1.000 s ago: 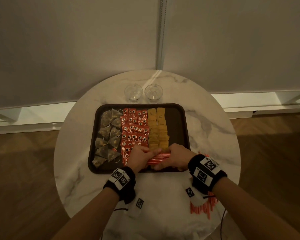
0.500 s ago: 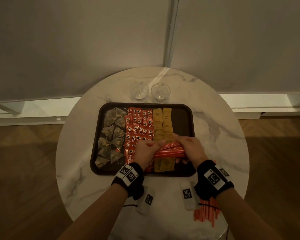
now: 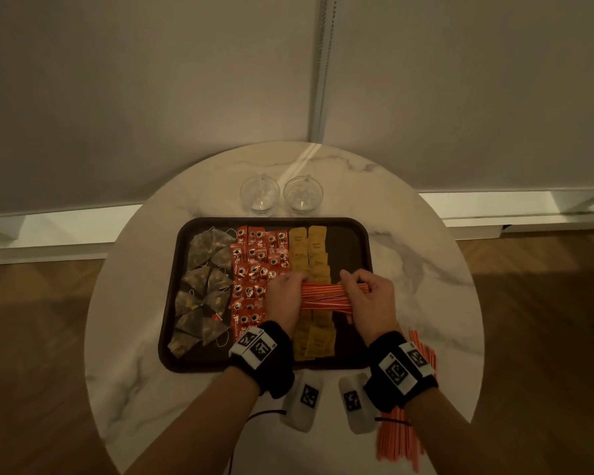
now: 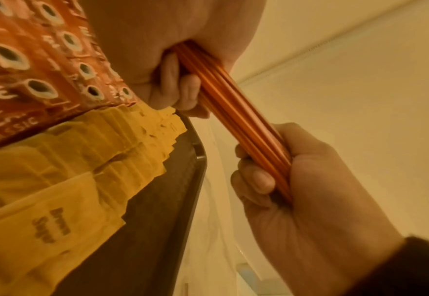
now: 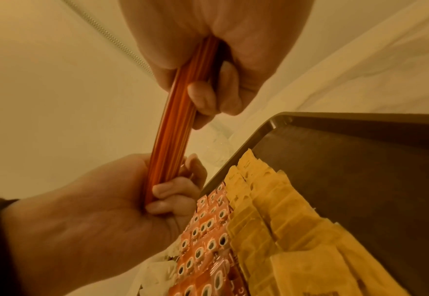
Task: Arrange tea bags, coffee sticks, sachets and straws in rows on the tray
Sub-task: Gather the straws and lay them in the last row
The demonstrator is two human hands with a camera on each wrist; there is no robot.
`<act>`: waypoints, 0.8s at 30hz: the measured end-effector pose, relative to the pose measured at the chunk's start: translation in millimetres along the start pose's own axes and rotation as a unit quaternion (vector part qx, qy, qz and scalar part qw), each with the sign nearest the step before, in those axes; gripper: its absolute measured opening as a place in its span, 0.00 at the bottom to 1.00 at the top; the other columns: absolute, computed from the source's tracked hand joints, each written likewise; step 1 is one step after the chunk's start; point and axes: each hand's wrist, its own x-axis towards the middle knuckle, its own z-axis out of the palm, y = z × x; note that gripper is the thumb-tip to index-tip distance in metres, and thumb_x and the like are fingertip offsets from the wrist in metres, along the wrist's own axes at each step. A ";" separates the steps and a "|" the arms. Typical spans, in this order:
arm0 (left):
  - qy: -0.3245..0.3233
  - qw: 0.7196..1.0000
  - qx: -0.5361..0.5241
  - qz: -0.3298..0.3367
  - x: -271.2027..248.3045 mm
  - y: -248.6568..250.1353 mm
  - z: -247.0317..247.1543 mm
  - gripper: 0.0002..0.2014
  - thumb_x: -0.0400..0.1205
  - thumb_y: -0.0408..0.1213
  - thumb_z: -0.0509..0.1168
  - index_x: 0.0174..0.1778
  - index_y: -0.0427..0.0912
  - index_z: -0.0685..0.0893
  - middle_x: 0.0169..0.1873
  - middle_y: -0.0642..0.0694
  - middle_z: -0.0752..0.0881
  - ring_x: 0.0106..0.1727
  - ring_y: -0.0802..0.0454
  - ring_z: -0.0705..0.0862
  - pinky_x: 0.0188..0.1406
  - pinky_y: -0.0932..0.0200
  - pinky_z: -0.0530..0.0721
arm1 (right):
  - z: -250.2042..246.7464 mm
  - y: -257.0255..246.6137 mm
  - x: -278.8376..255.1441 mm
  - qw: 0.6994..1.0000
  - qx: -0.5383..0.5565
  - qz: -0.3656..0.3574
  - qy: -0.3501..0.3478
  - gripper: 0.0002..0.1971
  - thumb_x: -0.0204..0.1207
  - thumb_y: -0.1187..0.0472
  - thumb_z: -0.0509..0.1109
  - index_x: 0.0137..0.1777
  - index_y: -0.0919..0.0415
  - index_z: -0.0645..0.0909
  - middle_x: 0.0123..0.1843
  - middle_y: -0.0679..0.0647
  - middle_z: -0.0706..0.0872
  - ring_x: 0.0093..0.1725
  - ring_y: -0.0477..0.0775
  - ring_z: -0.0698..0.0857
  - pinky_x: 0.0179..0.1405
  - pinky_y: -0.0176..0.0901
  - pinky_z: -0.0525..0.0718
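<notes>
Both hands hold one bundle of straws [image 3: 326, 296] level above the tray [image 3: 352, 241] — the left hand [image 3: 285, 296] with its grip clamped round one end, the right hand [image 3: 369, 298] clamped round the other. Held at both ends like this, the loose straws stay parallel and can be squared up. The bundle lies crosswise over the sachets [image 3: 314, 265], and I judge it is bound for the bare strip at the tray's right side, the only row left open.

The other rows run from front to back: tea bags [image 3: 204, 289] at the left, coffee sticks [image 3: 254, 265] next, yellow sachets beside them. Roughly a dozen tea bags show; the sticks and sachets overlap too much to count, and so do the straws in the bundle.

More straws [image 3: 400, 437] lie on the bench [image 3: 426, 269] by the right wrist — presumably the stock. Two glasses [image 3: 280, 193] stand behind the tray.
</notes>
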 end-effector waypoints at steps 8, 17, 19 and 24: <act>-0.039 0.996 0.084 0.010 14.0 8.1 21.1 0.10 0.86 0.37 0.60 0.43 0.35 0.81 0.35 0.44 0.83 0.33 0.52 0.85 0.27 0.62 0.81 | -13.1 14.0 7.3 1.000 0.027 -0.010 0.009 0.15 0.85 0.57 0.63 0.44 0.62 0.87 0.35 0.58 0.88 0.25 0.51 0.83 0.19 0.39 0.78; -0.147 0.917 0.341 0.148 37.6 39.5 13.4 0.15 0.85 0.36 0.62 0.32 0.41 0.81 0.26 0.49 0.82 0.23 0.58 0.82 0.22 0.67 0.78 | -41.0 8.6 31.7 0.959 -0.103 0.085 -0.251 0.25 0.67 0.33 0.68 0.52 0.52 0.88 0.44 0.47 0.90 0.40 0.42 0.89 0.37 0.33 0.83; -0.184 0.894 0.374 0.162 38.7 44.4 17.9 0.15 0.84 0.35 0.64 0.30 0.41 0.81 0.23 0.50 0.81 0.19 0.63 0.79 0.21 0.70 0.76 | -40.4 4.5 43.3 0.937 -0.148 0.092 -0.302 0.33 0.58 0.29 0.73 0.57 0.50 0.86 0.51 0.46 0.90 0.48 0.42 0.89 0.47 0.34 0.85; -0.179 0.889 0.383 0.175 49.7 49.4 39.3 0.20 0.84 0.40 0.63 0.24 0.44 0.77 0.23 0.49 0.78 0.24 0.57 0.77 0.31 0.62 0.76 | -16.5 10.3 57.4 0.932 -0.126 0.115 -0.319 0.17 0.74 0.54 0.76 0.59 0.63 0.83 0.52 0.61 0.90 0.46 0.55 0.90 0.55 0.49 0.88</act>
